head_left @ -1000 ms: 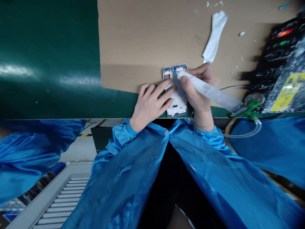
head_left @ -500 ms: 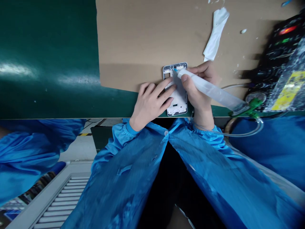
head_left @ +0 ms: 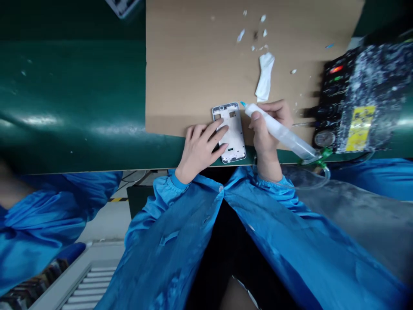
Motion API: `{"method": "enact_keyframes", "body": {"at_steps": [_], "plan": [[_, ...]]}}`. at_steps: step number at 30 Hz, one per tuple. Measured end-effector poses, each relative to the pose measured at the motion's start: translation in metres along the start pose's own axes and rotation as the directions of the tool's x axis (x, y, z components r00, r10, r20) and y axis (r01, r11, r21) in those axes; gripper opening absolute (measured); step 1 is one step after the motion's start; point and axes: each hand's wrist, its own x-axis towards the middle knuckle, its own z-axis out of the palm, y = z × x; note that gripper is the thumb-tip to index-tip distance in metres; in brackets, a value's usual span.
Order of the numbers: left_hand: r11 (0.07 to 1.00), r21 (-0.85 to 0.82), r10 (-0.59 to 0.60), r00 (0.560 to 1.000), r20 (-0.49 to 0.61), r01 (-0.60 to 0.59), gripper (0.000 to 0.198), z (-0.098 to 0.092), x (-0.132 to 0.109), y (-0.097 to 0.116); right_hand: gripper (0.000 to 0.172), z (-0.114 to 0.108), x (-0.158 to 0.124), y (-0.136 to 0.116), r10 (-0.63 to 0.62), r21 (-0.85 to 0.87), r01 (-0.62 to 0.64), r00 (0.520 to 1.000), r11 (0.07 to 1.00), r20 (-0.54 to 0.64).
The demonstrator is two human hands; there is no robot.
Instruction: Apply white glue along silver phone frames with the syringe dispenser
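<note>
The left hand (head_left: 200,148) fans its fingers over the white phone frame (head_left: 237,135), seemingly steadying it across the near edge of the cardboard (head_left: 187,64); the right hand (head_left: 266,140) grips a dispensing syringe (head_left: 292,138) pen-fashion, probably for control, blue tip (head_left: 243,104) beside the frame's top corner

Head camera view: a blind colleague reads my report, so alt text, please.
The right hand holds a translucent syringe, its blue tip near a corner of the white phone-like frame that the left hand rests on. A black box stands to the right.
</note>
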Motion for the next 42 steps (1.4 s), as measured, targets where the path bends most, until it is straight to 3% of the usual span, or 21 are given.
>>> {"method": "enact_keyframes", "body": {"at_steps": [3,7,10,12,16,18,21,24,26,29,33,36,39,42], "plan": [[0.997,0.053,0.054,0.999,-0.006,-0.054,0.052,-0.009,0.009,-0.016,0.061,-0.014,0.01,0.006,-0.058,-0.069,0.049,0.99,0.996,-0.128],[0.981,0.191,0.041,0.999,0.014,-0.043,0.06,-0.031,0.044,-0.06,0.057,-0.033,0.024,0.018,-0.052,-0.056,0.041,0.975,0.998,-0.215],[0.95,0.309,-0.066,0.998,0.025,0.055,0.07,-0.055,0.085,-0.092,0.058,-0.037,0.027,0.023,-0.002,-0.005,0.0,0.972,1.0,-0.237],[0.921,0.366,-0.158,0.987,0.026,0.137,0.072,-0.072,0.112,-0.101,0.058,-0.035,0.025,0.023,0.033,0.014,-0.031,0.971,0.999,-0.236],[0.847,0.363,-0.408,0.912,-0.025,0.389,0.088,-0.085,0.146,-0.085,0.054,-0.031,0.022,0.019,0.073,0.013,-0.072,0.973,0.997,-0.217],[0.841,0.338,-0.445,0.895,-0.01,0.422,0.103,-0.078,0.152,-0.072,0.05,-0.031,0.022,0.019,0.085,0.025,-0.081,0.979,0.996,-0.186],[0.867,0.325,-0.412,0.91,0.041,0.377,0.105,-0.066,0.156,-0.061,0.046,-0.032,0.021,0.021,0.099,0.077,-0.09,0.987,0.993,-0.125],[0.852,0.332,-0.436,0.9,0.023,0.404,0.1,-0.067,0.157,-0.072,0.043,-0.031,0.018,0.023,0.11,0.116,-0.097,0.987,0.988,-0.117],[0.815,0.346,-0.488,0.872,-0.025,0.466,0.099,-0.082,0.155,-0.091,0.041,-0.03,0.015,0.023,0.114,0.126,-0.098,0.986,0.987,-0.123],[0.716,0.36,-0.59,0.794,-0.145,0.598,0.09,-0.119,0.146,-0.131,0.04,-0.029,0.011,0.02,0.118,0.142,-0.104,0.988,0.984,-0.097],[0.537,0.348,-0.697,0.637,-0.329,0.768,0.085,-0.168,0.134,-0.185,0.04,-0.03,0.009,0.016,0.102,0.157,-0.094,0.994,0.983,-0.042],[0.453,0.332,-0.726,0.558,-0.401,0.827,0.079,-0.188,0.138,-0.211,0.043,-0.03,0.011,0.011,0.108,0.114,-0.102,0.993,0.988,-0.049],[0.436,0.344,-0.716,0.552,-0.426,0.831,0.066,-0.189,0.159,-0.216,0.048,-0.029,0.015,0.009,0.141,0.062,-0.137,0.988,0.989,-0.062],[0.494,0.367,-0.698,0.611,-0.373,0.788,0.058,-0.172,0.19,-0.201,0.046,-0.027,0.021,0.014,0.144,0.01,-0.144,0.99,0.989,-0.003]]}}
